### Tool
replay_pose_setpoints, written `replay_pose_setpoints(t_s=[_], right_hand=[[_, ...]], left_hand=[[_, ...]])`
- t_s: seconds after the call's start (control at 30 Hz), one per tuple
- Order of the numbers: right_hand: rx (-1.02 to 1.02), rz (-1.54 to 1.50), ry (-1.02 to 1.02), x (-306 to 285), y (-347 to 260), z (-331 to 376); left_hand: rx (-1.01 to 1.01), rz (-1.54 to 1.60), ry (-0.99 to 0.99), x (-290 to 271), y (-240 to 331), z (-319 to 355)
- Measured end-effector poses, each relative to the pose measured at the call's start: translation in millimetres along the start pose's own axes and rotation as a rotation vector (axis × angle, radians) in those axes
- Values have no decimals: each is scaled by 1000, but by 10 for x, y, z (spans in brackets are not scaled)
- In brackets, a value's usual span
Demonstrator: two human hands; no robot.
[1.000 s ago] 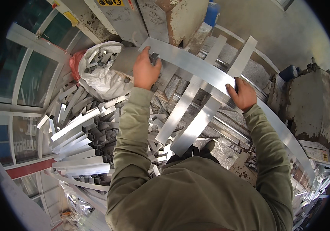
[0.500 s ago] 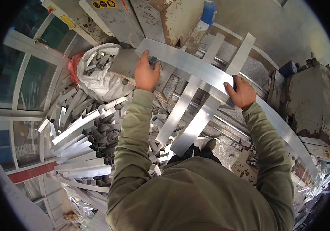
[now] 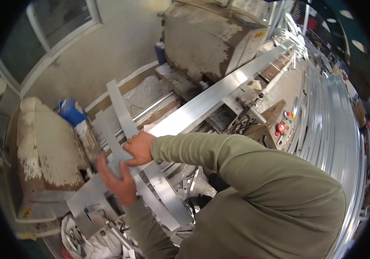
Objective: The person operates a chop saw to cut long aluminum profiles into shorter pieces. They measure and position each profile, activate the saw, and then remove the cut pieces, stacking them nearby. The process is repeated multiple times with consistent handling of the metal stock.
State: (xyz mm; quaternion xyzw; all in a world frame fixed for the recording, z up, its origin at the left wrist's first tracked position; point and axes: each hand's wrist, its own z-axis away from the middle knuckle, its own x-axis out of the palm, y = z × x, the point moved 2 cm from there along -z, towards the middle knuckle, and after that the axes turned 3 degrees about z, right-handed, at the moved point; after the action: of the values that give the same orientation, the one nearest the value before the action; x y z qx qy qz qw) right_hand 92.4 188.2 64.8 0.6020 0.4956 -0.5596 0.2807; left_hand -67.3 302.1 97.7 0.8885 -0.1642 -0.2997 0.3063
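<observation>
A long flat silver aluminium bar [image 3: 202,99] runs from the lower left to the far upper right. Two shorter metal bars cross beneath it, one of them a flat strip [image 3: 121,108] sticking out on the far side. Around the long bar's near edge, close to that crossing, my right hand [image 3: 140,148] is closed. My left hand [image 3: 118,180] is at the bar just left of it, with fingers stretched and thumb apart, slightly blurred. Whether its palm touches the metal I cannot tell.
Worn machine housings stand at left [image 3: 49,151] and top centre [image 3: 198,39]. A blue container [image 3: 71,112] sits behind the left one. A control panel with a red button [image 3: 281,128] is right of centre. Long metal profiles [image 3: 327,121] fill the right side. A white sack [image 3: 94,244] lies lower left.
My view has swung to the right. The hands are closer together, and my left hand has loosened from the long bar, fingers now spread. My right hand still holds it.
</observation>
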Motion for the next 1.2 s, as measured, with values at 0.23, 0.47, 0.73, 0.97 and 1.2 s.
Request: replay_pose_setpoints(t_s=[0.23, 0.47, 0.73, 0.97, 1.2], right_hand=[[67, -455, 253, -52, 276, 63], [231, -640, 788, -933, 1036, 883], [563, 499, 1256, -3826, 4109, 2414], [903, 453, 921, -4214, 4903, 2734], [471, -288, 1239, -3849, 3927, 3714]], left_hand=[[-279, 296, -71, 1076, 1, -198], [21, -360, -245, 1275, 223, -129], [-9, -511, -232, 1391, 350, -137], [-64, -482, -219, 1434, 330, -112], [-58, -453, -204, 1474, 225, -113]])
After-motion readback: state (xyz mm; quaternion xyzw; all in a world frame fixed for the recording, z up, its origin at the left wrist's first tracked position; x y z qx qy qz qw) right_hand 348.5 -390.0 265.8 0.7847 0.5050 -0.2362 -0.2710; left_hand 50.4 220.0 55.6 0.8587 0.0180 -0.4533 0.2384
